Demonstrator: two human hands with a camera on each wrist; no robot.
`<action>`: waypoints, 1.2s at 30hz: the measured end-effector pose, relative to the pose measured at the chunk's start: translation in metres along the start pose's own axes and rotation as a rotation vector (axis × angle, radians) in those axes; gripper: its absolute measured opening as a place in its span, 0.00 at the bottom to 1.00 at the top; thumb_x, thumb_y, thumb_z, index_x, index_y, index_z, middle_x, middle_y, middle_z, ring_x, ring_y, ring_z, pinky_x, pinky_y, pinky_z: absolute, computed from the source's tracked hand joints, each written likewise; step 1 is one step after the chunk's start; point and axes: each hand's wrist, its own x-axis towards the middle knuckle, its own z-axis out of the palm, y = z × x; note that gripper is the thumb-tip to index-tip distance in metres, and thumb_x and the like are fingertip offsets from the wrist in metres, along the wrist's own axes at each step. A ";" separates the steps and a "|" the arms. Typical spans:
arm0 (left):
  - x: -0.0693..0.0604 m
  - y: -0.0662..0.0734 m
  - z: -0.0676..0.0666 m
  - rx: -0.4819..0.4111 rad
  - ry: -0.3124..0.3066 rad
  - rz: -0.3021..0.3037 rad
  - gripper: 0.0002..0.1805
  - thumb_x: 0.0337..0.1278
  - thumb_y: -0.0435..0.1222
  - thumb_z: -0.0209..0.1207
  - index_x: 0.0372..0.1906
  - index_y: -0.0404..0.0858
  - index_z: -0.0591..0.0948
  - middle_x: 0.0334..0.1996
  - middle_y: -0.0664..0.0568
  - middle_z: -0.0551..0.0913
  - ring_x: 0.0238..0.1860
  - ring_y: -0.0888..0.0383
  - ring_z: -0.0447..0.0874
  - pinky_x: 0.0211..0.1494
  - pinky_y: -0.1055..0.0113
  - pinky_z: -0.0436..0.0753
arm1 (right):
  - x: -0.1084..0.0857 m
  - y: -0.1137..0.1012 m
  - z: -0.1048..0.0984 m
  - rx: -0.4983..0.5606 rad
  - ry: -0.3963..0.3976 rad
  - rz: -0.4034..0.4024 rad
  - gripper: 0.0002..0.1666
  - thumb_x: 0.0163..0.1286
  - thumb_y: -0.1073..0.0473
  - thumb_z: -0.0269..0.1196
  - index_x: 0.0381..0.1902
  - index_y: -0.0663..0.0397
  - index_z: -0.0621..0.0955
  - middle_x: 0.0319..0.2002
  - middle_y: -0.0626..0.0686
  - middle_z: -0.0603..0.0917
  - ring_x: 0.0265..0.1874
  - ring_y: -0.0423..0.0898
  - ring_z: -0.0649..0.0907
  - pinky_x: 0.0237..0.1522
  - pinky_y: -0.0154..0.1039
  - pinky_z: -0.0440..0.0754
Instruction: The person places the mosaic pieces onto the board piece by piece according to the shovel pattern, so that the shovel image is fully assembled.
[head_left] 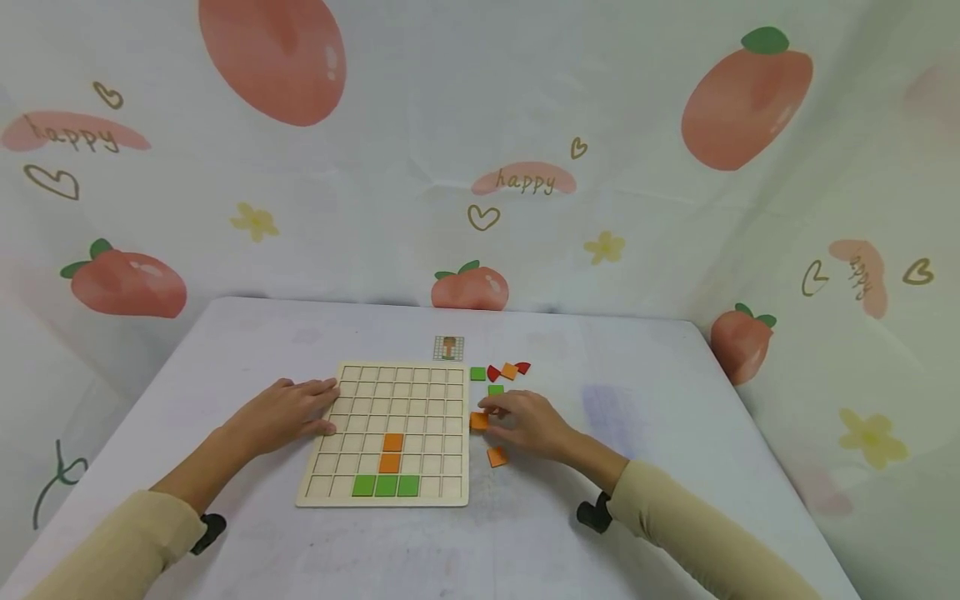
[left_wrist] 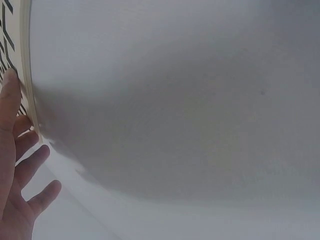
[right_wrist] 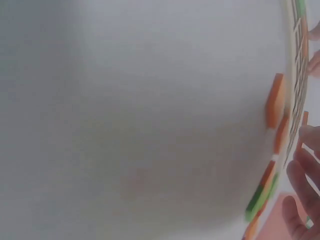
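A cream grid board (head_left: 375,400) lies flat on the table. It bears two orange tiles (head_left: 392,442) in one column above a row of three green tiles (head_left: 386,485). My left hand (head_left: 288,412) rests at the board's left edge; in the left wrist view its thumb lies over the board's rim (left_wrist: 25,60). Beyond the right edge, my right hand (head_left: 532,423) pinches an orange square tile (head_left: 478,421) between thumb and fingers. Just past those fingers is a green tile (head_left: 496,389). Nearer the front lies another orange tile (head_left: 497,457).
At the board's far right corner lie a green tile (head_left: 477,374), an orange tile (head_left: 509,371) and two red wedge pieces (head_left: 522,367). A small picture card (head_left: 448,348) with a gridded figure lies behind the board. A fruit-printed cloth (head_left: 637,183) hangs behind the table.
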 end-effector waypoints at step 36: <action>0.000 0.001 0.000 -0.018 0.000 -0.011 0.33 0.58 0.52 0.66 0.59 0.30 0.79 0.60 0.37 0.79 0.58 0.44 0.81 0.50 0.47 0.79 | 0.078 -0.055 0.045 -0.015 -0.043 -0.085 0.18 0.67 0.57 0.69 0.54 0.52 0.83 0.44 0.45 0.87 0.43 0.39 0.83 0.52 0.34 0.77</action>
